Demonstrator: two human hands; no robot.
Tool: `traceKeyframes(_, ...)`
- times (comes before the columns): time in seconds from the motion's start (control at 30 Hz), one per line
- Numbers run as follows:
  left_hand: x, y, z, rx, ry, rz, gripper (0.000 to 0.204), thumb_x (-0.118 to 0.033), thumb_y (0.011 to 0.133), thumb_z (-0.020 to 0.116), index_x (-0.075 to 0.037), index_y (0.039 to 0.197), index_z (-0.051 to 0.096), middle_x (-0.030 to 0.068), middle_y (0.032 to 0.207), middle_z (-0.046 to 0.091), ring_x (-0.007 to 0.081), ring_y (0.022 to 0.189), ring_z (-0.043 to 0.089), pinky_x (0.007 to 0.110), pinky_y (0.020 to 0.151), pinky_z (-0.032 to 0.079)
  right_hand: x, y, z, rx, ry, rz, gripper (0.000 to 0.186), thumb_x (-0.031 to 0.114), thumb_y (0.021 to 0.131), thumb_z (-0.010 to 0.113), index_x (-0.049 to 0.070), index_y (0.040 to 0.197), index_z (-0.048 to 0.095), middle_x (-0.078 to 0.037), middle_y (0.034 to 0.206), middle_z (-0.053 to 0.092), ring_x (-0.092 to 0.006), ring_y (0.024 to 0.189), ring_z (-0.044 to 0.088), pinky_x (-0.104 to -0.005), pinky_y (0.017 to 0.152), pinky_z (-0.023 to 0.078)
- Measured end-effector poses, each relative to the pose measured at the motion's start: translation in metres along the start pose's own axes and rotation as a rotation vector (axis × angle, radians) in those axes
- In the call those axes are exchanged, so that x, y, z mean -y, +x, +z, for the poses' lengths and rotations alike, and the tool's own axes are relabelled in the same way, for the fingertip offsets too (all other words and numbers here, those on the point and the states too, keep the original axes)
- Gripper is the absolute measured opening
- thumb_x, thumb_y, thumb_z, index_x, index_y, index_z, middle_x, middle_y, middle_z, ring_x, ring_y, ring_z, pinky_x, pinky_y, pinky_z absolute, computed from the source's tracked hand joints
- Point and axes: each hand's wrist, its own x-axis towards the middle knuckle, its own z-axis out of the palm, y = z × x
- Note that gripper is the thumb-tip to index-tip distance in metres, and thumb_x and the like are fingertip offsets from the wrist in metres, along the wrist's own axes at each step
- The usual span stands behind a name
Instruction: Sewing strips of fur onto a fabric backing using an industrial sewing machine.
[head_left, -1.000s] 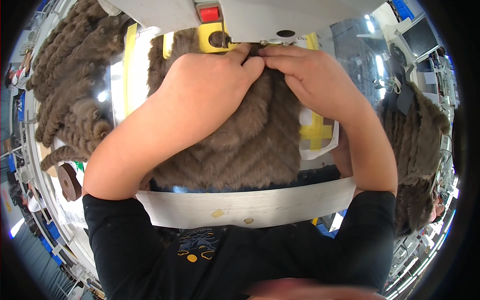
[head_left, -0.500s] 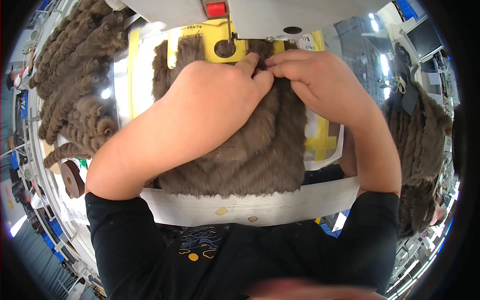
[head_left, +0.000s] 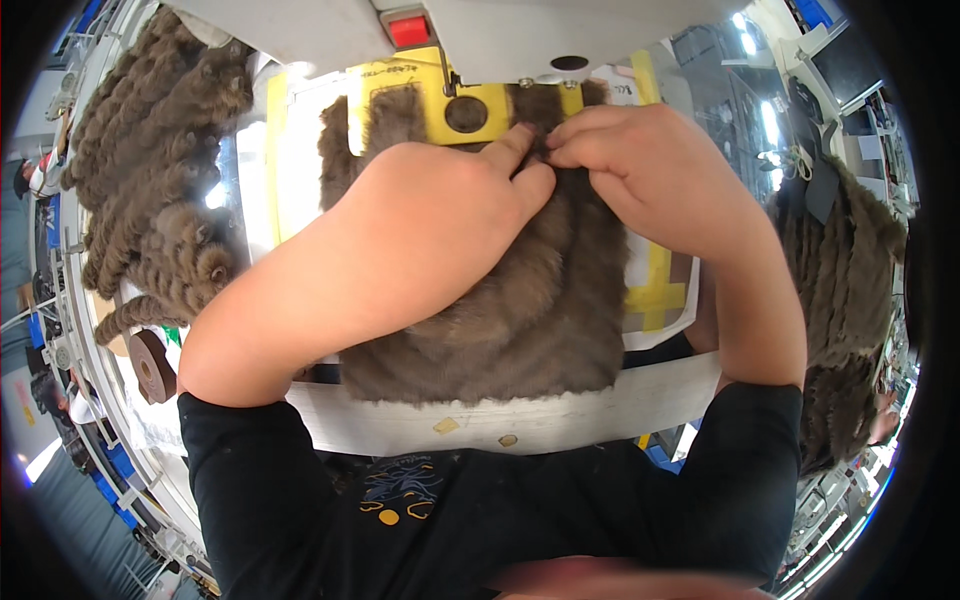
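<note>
A brown fur piece (head_left: 560, 340) lies spread in front of me, with narrow strips at its far end. My left hand (head_left: 440, 215) reaches over it, index finger and thumb closed at a spot near the far right of the fur. Right beside it, the bent fingers of my right hand (head_left: 650, 165) close on the fur from the other side. The fingertips almost meet; the fur between them is partly hidden. Just beyond lies a flat yellow template (head_left: 432, 125) with a round hole, fur showing through it. My left forearm covers the left part of the fur.
A white machine head (head_left: 540, 40) with a red switch (head_left: 409, 31) hangs over the far side. Rolled fur strips (head_left: 160, 150) are heaped at left, near a brown tape roll (head_left: 150, 366). More fur (head_left: 840, 300) hangs at right. A pale table edge (head_left: 480, 420) runs before me.
Fur, template and hands sit slightly lower and farther right in the picture; the surroundings have shifted a little too. Both hands keep their hold on the same part of the fur.
</note>
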Motion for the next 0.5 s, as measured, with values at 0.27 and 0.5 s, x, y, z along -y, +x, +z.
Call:
traceKeyframes(0.27, 0.0029, -0.0051, -0.0087, 0.068, 0.005, -0.032, 0.063, 0.0, 0.066, 0.075, 0.001, 0.126, 0.057, 0.0187, 0.143, 0.058, 0.0372, 0.087, 0.071, 0.043, 0.072, 0.059, 0.0028, 0.0002, 0.0068, -0.029, 0.041, -0.006, 0.024, 0.006, 0.085, 0.059, 0.004, 0.103, 0.075, -0.008, 0.109, 0.074, -0.0331, 0.099, 0.069, -0.044, 0.086, 0.056)
traceKeyframes(0.5, 0.0019, -0.004, -0.01, 0.088, 0.027, -0.039, 0.065, 0.0, 0.066, 0.075, 0.0, 0.129, 0.056, 0.0172, 0.145, 0.057, 0.0376, 0.085, 0.071, 0.044, 0.073, 0.059, 0.0034, -0.0017, 0.0079, -0.047, -0.008, -0.029, 0.025, 0.006, 0.086, 0.06, 0.006, 0.105, 0.076, -0.006, 0.112, 0.074, -0.0311, 0.099, 0.069, -0.0426, 0.083, 0.056)
